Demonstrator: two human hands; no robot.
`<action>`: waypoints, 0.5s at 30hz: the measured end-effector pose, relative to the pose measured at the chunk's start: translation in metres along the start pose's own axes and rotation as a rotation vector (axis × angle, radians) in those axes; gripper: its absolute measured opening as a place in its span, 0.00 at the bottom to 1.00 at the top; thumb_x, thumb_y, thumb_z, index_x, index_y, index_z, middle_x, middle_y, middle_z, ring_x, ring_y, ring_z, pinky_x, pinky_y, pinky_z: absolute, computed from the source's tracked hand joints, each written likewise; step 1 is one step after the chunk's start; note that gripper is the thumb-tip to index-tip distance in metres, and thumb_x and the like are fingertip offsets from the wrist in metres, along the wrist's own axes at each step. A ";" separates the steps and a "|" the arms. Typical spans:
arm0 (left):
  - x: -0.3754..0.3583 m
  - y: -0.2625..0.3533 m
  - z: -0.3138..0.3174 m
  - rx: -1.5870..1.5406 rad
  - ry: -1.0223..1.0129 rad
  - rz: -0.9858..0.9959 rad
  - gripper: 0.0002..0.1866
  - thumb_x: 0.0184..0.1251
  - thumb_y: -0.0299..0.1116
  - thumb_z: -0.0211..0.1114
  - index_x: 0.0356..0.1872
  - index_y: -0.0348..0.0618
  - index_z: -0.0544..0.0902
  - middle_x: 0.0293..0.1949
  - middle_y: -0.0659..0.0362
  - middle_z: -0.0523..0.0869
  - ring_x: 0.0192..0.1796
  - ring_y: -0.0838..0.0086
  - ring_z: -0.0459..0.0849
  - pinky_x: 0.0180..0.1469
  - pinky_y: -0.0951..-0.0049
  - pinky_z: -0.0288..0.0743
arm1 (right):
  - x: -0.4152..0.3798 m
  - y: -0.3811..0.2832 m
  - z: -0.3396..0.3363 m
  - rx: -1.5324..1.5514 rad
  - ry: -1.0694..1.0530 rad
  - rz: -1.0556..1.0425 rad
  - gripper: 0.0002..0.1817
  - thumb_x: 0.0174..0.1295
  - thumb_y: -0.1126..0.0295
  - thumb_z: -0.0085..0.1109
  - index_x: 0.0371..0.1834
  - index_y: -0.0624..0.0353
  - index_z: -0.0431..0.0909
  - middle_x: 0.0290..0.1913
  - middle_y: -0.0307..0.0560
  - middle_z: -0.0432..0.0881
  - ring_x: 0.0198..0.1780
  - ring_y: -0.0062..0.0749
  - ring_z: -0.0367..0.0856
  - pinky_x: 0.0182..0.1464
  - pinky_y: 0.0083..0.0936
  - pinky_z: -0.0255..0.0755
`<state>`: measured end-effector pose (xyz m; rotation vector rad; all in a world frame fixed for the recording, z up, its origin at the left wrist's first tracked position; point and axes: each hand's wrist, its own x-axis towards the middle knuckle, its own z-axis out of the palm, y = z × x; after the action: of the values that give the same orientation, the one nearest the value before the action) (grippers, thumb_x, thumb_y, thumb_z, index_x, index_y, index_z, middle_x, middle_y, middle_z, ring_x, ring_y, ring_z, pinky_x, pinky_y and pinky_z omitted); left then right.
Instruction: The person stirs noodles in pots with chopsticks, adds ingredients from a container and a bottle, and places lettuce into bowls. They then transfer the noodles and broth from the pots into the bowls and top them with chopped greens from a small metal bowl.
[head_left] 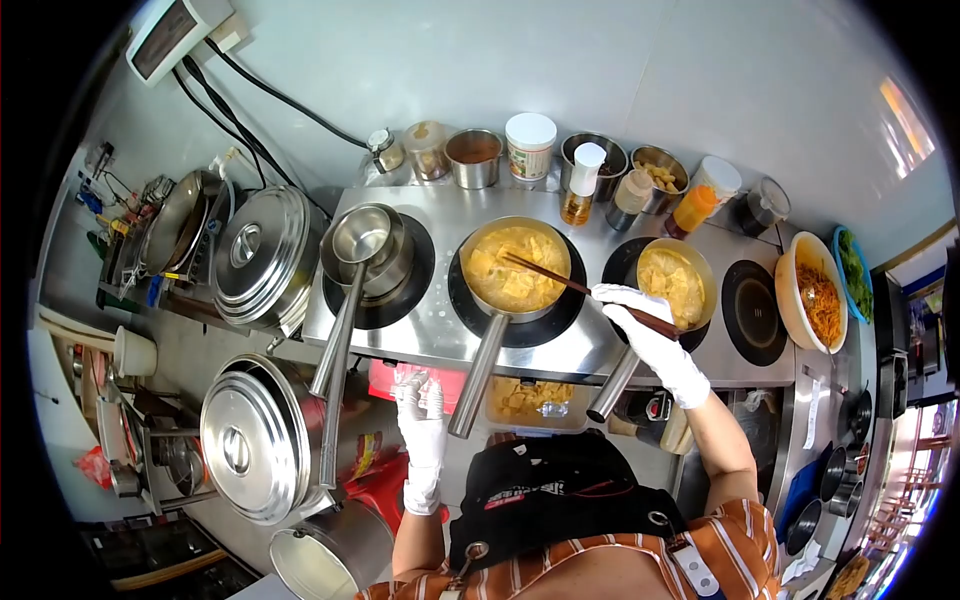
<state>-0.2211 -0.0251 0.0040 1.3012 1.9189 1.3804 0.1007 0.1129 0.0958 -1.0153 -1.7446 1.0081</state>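
The chopsticks lie with their long axis along a 10-to-4 o'clock line, tips toward 10 o'clock. The tips rest in the food inside the centre pan. The chopsticks are slender and brown, darker toward the held end. The food is yellow, in soft folded pieces, with liquid around it. The centre pan is round and metallic; its long handle points between 6 and 7 o'clock.

The right hand, in a white glove, is closed around the rear part of the chopsticks; its forearm extends toward 5 o'clock. The left hand, also gloved, is positioned at 7 o'clock from the centre pan, in front of the stove. Its fingers are loosely extended toward 12 o'clock, partly spread, with no object visible in its grasp. Whether it touches the red item beside it cannot be determined.

At 3 o'clock from the centre pan stands the right pan, containing similar yellow food. At 9 o'clock are stacked saucepans. Bottles and containers line the wall side, from 11 to 2 o'clock.
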 end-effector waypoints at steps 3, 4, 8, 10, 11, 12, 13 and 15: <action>0.001 0.020 -0.003 -0.061 -0.001 -0.024 0.12 0.64 0.24 0.65 0.48 0.34 0.79 0.49 0.51 0.79 0.55 0.62 0.77 0.60 0.66 0.69 | -0.003 0.015 -0.001 0.001 0.034 -0.015 0.10 0.61 0.78 0.61 0.46 0.66 0.82 0.47 0.51 0.85 0.49 0.34 0.83 0.55 0.25 0.74; -0.001 0.016 -0.004 -0.061 0.002 -0.026 0.12 0.64 0.24 0.65 0.48 0.34 0.79 0.49 0.51 0.79 0.55 0.62 0.77 0.60 0.66 0.69 | -0.004 0.014 -0.001 0.006 0.064 -0.017 0.11 0.61 0.77 0.61 0.46 0.66 0.83 0.47 0.51 0.86 0.49 0.33 0.83 0.55 0.25 0.74; -0.003 0.001 -0.008 -0.004 0.004 0.010 0.11 0.65 0.24 0.64 0.48 0.34 0.79 0.50 0.51 0.79 0.55 0.62 0.77 0.60 0.66 0.69 | -0.009 -0.015 -0.017 -0.018 -0.002 0.072 0.10 0.62 0.78 0.60 0.46 0.65 0.83 0.47 0.49 0.86 0.49 0.29 0.83 0.55 0.24 0.74; -0.004 0.003 -0.009 -0.005 0.007 0.001 0.11 0.66 0.23 0.63 0.48 0.34 0.79 0.50 0.51 0.79 0.54 0.62 0.77 0.60 0.66 0.69 | -0.006 -0.043 -0.031 0.009 0.053 0.129 0.10 0.62 0.78 0.60 0.45 0.65 0.83 0.47 0.48 0.86 0.49 0.29 0.83 0.55 0.24 0.74; -0.005 0.008 -0.010 -0.029 0.022 -0.016 0.11 0.66 0.23 0.63 0.48 0.34 0.79 0.49 0.51 0.79 0.54 0.62 0.77 0.60 0.67 0.69 | -0.006 -0.055 -0.036 0.017 0.070 0.109 0.10 0.62 0.78 0.60 0.45 0.65 0.83 0.47 0.47 0.86 0.48 0.28 0.83 0.55 0.24 0.74; -0.005 0.012 -0.010 -0.053 0.038 -0.032 0.10 0.66 0.23 0.63 0.47 0.34 0.78 0.49 0.51 0.79 0.54 0.62 0.77 0.60 0.67 0.69 | -0.005 -0.061 -0.039 0.021 0.053 0.149 0.10 0.62 0.77 0.60 0.45 0.66 0.83 0.45 0.47 0.87 0.47 0.28 0.83 0.53 0.23 0.74; -0.005 0.013 -0.011 -0.054 0.037 -0.033 0.10 0.66 0.23 0.63 0.47 0.34 0.78 0.49 0.51 0.79 0.54 0.62 0.77 0.60 0.67 0.69 | -0.005 -0.058 -0.036 0.020 0.053 0.149 0.10 0.62 0.77 0.60 0.45 0.66 0.83 0.45 0.47 0.87 0.47 0.28 0.83 0.53 0.23 0.74; -0.005 0.015 -0.011 -0.031 0.036 -0.015 0.10 0.66 0.21 0.62 0.47 0.34 0.79 0.48 0.50 0.79 0.55 0.62 0.77 0.60 0.67 0.69 | -0.003 -0.046 -0.023 0.000 -0.071 0.152 0.10 0.62 0.77 0.60 0.46 0.65 0.83 0.43 0.46 0.87 0.45 0.26 0.82 0.51 0.22 0.75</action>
<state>-0.2212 -0.0344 0.0212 1.2533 1.9188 1.4301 0.1125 0.0996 0.1436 -1.1379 -1.7453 1.1516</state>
